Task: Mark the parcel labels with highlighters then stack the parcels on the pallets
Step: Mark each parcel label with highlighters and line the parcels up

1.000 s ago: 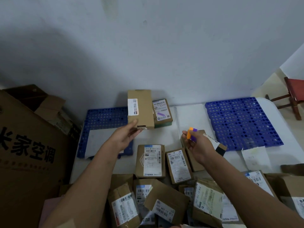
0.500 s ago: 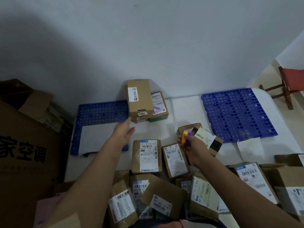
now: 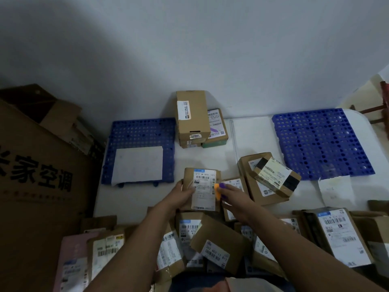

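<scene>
The left hand (image 3: 182, 193) grips a small brown parcel (image 3: 202, 189) by its left edge, thumb across the front, holding it label-up over the white bench (image 3: 136, 197). The parcel's white label (image 3: 204, 189) faces the camera, with a blue strip along its top. The right hand (image 3: 232, 196) is clenched around two highlighters (image 3: 219, 189), one orange and one purple, and their ends sit against the right edge of the label; whether a tip actually touches the paper is hard to tell from this angle.

At the back of the bench, against the wall, stands a short stack of parcels (image 3: 192, 116). The top box bears a sticker reading 7202, and a flatter parcel with a purple stroke on its label lies just beside it on the right. A blue pallet (image 3: 143, 131) lies to the left of that stack with a white sheet (image 3: 139, 164) on it. A second blue pallet (image 3: 322, 144) lies on the right, bare on top. Between the held parcel and the right pallet sits another brown parcel (image 3: 267, 180) with a smaller box tilted on top of it.

Many more labelled parcels (image 3: 216, 247) are heaped along the near edge of the bench, under both forearms. A large cardboard box (image 3: 37, 175) with black printed characters stands at the left.
</scene>
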### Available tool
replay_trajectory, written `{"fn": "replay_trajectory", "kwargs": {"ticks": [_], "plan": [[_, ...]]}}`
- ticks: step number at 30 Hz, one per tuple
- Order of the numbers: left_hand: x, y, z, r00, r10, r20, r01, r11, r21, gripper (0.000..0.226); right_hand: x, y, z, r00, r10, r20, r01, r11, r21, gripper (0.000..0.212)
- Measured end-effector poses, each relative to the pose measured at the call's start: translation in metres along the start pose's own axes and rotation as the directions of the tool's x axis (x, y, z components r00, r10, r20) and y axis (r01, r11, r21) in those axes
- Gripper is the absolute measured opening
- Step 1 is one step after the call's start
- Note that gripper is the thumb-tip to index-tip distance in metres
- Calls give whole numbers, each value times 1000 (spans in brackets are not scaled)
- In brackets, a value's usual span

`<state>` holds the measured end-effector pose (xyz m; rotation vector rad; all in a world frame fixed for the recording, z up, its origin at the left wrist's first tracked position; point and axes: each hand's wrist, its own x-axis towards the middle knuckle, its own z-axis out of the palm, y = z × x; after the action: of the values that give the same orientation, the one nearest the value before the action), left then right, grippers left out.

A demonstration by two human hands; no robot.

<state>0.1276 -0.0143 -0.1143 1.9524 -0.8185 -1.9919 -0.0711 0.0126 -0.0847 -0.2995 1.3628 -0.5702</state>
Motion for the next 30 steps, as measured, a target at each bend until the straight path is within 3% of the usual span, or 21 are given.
{"fn": "replay_trajectory", "kwargs": {"ticks": [3, 7, 14, 16, 20, 30], "plan": [[-10, -2, -4, 979, 204, -8, -204, 979, 19, 73, -4, -1, 0, 1000, -29, -2, 29, 996, 80, 18], [-27, 11, -9, 925, 379, 25, -379, 918, 111, 66, -4, 4, -4, 999, -43, -16, 45, 983, 179, 25], [-43, 26, 0, 908, 392, 146, -417, 881, 226, 78, -15, 5, -30, 988, -125, -88, 146, 945, 293, 21], [-46, 27, 7, 909, 387, 153, -410, 896, 173, 81, -20, 1, -36, 977, -178, -115, 207, 912, 355, 18], [-47, 25, 15, 909, 378, 174, -388, 921, 26, 90, -34, -13, -47, 955, -277, -104, 295, 855, 427, 30], [-59, 34, 33, 888, 413, 201, -420, 907, -7, 85, -51, -11, -72, 963, -261, -62, 253, 803, 539, 43]]}}
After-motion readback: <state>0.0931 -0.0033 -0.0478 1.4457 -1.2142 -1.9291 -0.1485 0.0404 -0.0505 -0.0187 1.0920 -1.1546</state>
